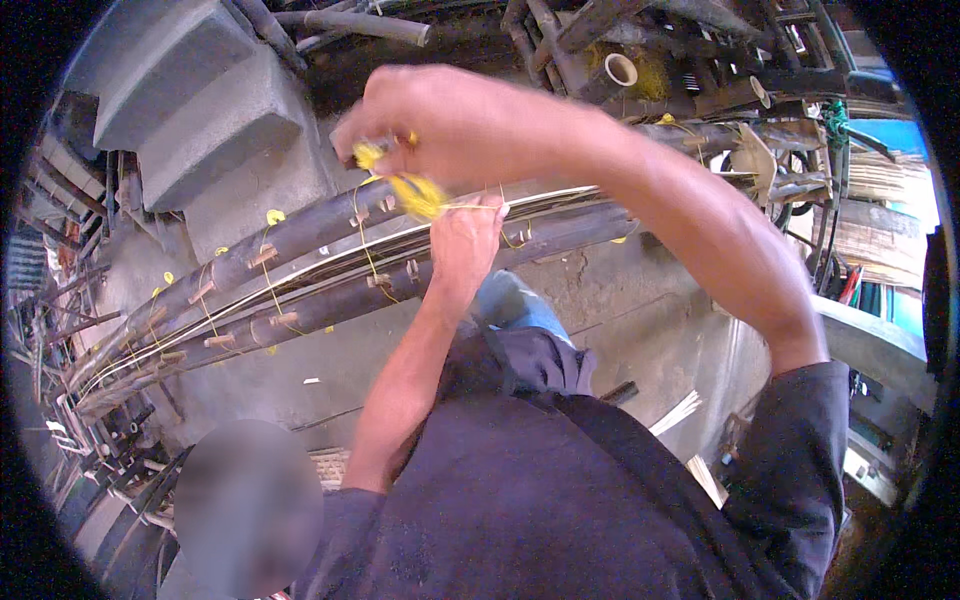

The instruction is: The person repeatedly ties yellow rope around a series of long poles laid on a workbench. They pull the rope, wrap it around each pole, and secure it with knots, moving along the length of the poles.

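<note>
Yellow strands [423,197], perhaps plastic; smooth poles [312,222]; matt concrete steps [240,150].

Yellow strings [272,280] across the gap between dark poles [318,222]

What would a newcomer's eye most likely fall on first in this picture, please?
Probably the bright yellow string bundle, blurred at the right hand in the upper middle of the view. Next might come the left hand just below, seen over long pale strips that run between two dark poles. The grey steps at upper left also stand out.
</note>
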A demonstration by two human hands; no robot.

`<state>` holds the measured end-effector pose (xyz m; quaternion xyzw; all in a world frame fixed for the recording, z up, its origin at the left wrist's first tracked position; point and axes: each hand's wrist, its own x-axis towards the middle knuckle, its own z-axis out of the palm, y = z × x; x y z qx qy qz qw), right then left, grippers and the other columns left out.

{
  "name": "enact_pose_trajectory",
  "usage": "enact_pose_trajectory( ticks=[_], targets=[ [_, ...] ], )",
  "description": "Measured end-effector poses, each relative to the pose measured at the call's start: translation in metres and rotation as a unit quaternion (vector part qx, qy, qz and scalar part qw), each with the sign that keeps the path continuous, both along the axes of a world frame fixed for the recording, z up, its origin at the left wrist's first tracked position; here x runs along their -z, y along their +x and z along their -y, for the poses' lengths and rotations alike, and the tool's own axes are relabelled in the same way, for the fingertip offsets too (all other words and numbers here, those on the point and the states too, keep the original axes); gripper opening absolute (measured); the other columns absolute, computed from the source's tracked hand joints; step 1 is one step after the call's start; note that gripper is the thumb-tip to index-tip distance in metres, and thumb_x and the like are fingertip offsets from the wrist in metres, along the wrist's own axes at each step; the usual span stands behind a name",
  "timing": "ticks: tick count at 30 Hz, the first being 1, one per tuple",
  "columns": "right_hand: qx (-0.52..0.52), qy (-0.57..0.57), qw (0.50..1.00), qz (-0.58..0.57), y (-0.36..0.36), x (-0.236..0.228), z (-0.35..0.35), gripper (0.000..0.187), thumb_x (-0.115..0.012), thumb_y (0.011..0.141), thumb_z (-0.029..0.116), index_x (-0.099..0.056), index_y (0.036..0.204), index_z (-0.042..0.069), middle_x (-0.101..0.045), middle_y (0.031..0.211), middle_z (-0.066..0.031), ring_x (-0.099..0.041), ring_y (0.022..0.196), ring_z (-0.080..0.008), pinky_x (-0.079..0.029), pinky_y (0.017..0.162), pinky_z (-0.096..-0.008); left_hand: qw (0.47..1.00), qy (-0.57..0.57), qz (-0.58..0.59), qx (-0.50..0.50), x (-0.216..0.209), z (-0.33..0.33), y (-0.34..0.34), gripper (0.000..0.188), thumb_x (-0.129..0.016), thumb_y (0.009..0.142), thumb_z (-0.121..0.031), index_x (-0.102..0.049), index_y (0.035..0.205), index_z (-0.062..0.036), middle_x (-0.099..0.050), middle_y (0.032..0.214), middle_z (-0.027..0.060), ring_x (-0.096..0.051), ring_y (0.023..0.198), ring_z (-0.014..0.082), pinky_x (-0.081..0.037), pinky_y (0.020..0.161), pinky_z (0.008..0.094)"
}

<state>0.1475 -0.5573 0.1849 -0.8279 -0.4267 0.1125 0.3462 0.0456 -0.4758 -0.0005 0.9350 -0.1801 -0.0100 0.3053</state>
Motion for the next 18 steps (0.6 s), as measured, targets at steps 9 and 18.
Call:
enact_pose_trajectory(
  ticks=[9, 18],
  targets=[
    [0.322, 0.248, 0.843, -0.352, 0.032, 0.209, 0.057, 0.037, -0.050, 0.092, 0.038, -0.066, 0.092, 0.005, -0.067, 0.090, -0.0156, -0.065, 0.083, -0.0302, -0.049, 0.069, -0.0441, 0.998, 0.052, -0.005, 0.026, -0.011, 0.005, -0.003, 0.014, -0.059, 0.088, -0.016, -0.067, 0.090, -0.0058, -0.067, 0.078, 0.0159, -0.065, 0.074, 0.0348, -0.051, 0.068, 0.0445],
    [0.024, -0.011, 0.989, -0.145, -0.170, 0.193, 0.043, 0.028, -0.053, 0.090, 0.031, -0.064, 0.078, 0.008, -0.067, 0.072, -0.0143, -0.068, 0.066, -0.0329, -0.054, 0.059, -0.0457, 0.943, -0.271, -0.191, -0.036, -0.062, 0.026, 0.043, 0.040, -0.043, 0.102, -0.035, -0.065, 0.088, -0.0035, -0.064, 0.075, 0.0075, -0.062, 0.070, 0.0187, -0.048, 0.068, 0.0330]
  ],
)
